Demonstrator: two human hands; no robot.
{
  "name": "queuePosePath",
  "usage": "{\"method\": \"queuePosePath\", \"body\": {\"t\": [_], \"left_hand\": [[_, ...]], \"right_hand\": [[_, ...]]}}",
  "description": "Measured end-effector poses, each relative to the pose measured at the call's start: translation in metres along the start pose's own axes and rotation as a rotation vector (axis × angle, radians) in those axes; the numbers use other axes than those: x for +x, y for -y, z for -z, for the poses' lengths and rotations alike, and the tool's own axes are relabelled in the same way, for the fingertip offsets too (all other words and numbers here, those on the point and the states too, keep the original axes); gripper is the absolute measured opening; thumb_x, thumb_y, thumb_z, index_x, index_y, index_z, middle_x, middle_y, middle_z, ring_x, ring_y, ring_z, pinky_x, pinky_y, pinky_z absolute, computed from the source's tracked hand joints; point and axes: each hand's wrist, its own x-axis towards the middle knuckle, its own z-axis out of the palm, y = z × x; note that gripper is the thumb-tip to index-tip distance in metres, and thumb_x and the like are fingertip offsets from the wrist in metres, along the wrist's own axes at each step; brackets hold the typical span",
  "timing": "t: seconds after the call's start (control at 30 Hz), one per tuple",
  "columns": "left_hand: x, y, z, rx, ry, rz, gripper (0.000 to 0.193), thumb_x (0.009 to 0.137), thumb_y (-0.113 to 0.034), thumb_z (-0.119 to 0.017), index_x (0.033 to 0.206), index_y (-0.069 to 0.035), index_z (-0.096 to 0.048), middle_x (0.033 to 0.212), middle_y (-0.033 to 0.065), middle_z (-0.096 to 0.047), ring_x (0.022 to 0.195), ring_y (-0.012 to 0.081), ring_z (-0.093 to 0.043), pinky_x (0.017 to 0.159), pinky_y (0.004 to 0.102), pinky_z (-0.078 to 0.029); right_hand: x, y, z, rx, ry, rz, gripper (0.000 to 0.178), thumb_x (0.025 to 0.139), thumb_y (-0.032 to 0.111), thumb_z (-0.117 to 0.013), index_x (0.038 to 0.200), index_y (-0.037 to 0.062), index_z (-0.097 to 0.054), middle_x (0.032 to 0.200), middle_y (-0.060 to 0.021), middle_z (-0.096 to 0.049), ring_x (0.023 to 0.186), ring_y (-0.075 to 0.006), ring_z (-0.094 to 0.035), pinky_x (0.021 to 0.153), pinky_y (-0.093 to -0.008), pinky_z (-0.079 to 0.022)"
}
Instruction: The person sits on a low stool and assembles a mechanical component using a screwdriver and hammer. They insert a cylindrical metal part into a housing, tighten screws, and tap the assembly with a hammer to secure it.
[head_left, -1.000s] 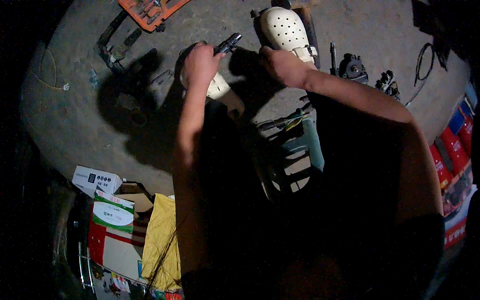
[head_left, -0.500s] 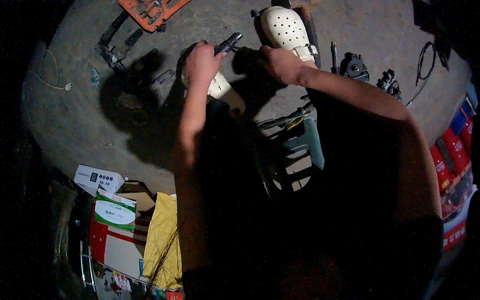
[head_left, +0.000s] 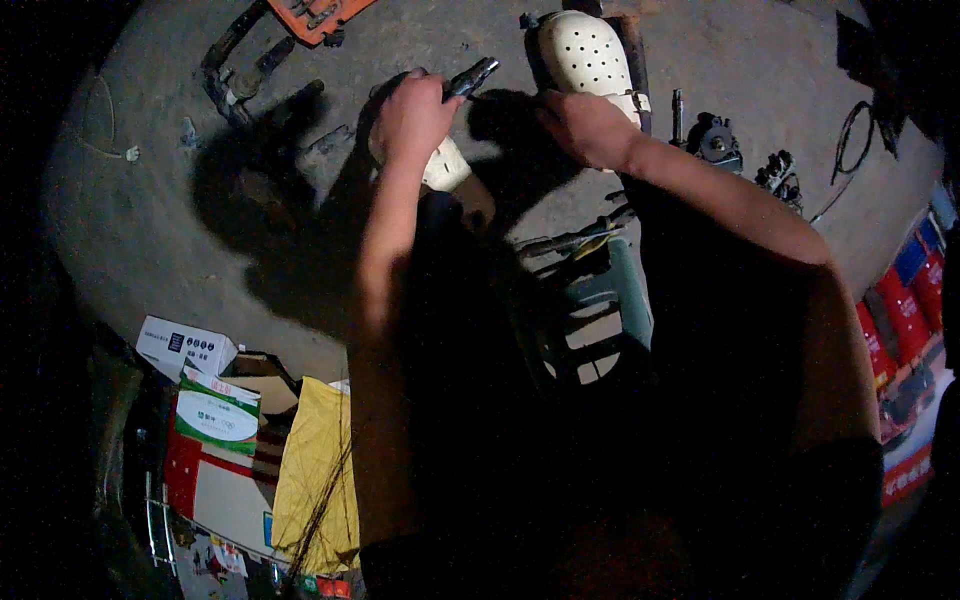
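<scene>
My left hand [head_left: 412, 118] is closed around a dark metal cylinder [head_left: 472, 77] whose shiny end points up and to the right. My right hand [head_left: 592, 130] is level with it, a short way to the right, fingers curled together. Whatever the right fingers may hold is lost in shadow. Beside that hand shows a cream clog [head_left: 583, 55] with round holes and a strap. The other cream clog [head_left: 446, 168] lies below my left hand, which partly hides it. Dark shadow covers the floor between the hands.
Dark mechanical parts [head_left: 716, 142] and a black cable [head_left: 852, 145] lie on the floor at right. An orange tool case [head_left: 318, 18] is at the far left. Below my hands stands a green plastic stool [head_left: 628, 290]. Cardboard boxes [head_left: 218, 412] and a yellow cloth [head_left: 316, 470] lie near left.
The whole view has shifted and turned slightly. Both hands keep nearly the same pose and spacing, and the dark metal cylinder is still in my left hand.
</scene>
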Motion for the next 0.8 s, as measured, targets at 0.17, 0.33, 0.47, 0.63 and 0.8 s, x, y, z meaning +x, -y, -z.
{"method": "queuePosePath", "body": {"t": [0.17,0.33,0.47,0.63,0.8], "left_hand": [[0.001,0.0,0.002,0.006,0.019,0.003,0.03,0.078,-0.031,-0.068,0.096,-0.007,-0.065,0.096,0.0149,-0.06,0.089,0.0345,-0.06,0.073,0.0451,-0.049],[0.0,0.0,0.002,-0.006,-0.003,0.011,0.033,0.078,-0.032,-0.068,0.1,-0.008,-0.065,0.098,0.0147,-0.06,0.091,0.0336,-0.06,0.074,0.0446,-0.049],[-0.001,-0.001,0.003,0.02,0.016,0.02,0.034,0.078,-0.032,-0.068,0.104,-0.009,-0.065,0.1,0.0139,-0.06,0.092,0.0329,-0.06,0.075,0.0442,-0.049],[0.0,0.001,0.002,0.004,0.026,0.016,0.034,0.078,-0.033,-0.068,0.102,-0.009,-0.066,0.099,0.013,-0.061,0.091,0.0328,-0.06,0.074,0.0441,-0.049],[0.005,0.01,-0.007,-0.002,0.013,-0.008,0.031,0.077,-0.029,-0.067,0.101,-0.01,-0.068,0.095,0.0161,-0.063,0.088,0.035,-0.061,0.076,0.0443,-0.05]], "right_hand": [[0.006,0.002,0.0,-0.037,-0.044,0.026,0.02,0.088,0.02,-0.051,0.096,0.003,-0.058,0.079,-0.022,-0.063,0.076,-0.0406,-0.061,0.066,-0.0492,-0.05],[0.008,0.0,-0.004,-0.04,-0.079,0.058,0.021,0.088,0.021,-0.052,0.094,0.0019,-0.058,0.078,-0.0222,-0.063,0.076,-0.0408,-0.061,0.066,-0.0492,-0.05],[0.008,0.002,-0.001,-0.054,-0.071,0.029,0.02,0.086,0.019,-0.053,0.092,0.0009,-0.058,0.077,-0.0224,-0.063,0.075,-0.0407,-0.061,0.066,-0.049,-0.05],[0.013,0.002,-0.001,-0.036,-0.052,0.02,0.021,0.088,0.019,-0.051,0.094,0.0012,-0.059,0.08,-0.0229,-0.062,0.076,-0.0417,-0.06,0.069,-0.0481,-0.049],[0.043,0.006,-0.003,-0.154,0.046,0.054,0.019,0.086,0.017,-0.052,0.09,0.0018,-0.063,0.082,-0.0215,-0.063,0.079,-0.0392,-0.061,0.07,-0.0462,-0.05]]}}
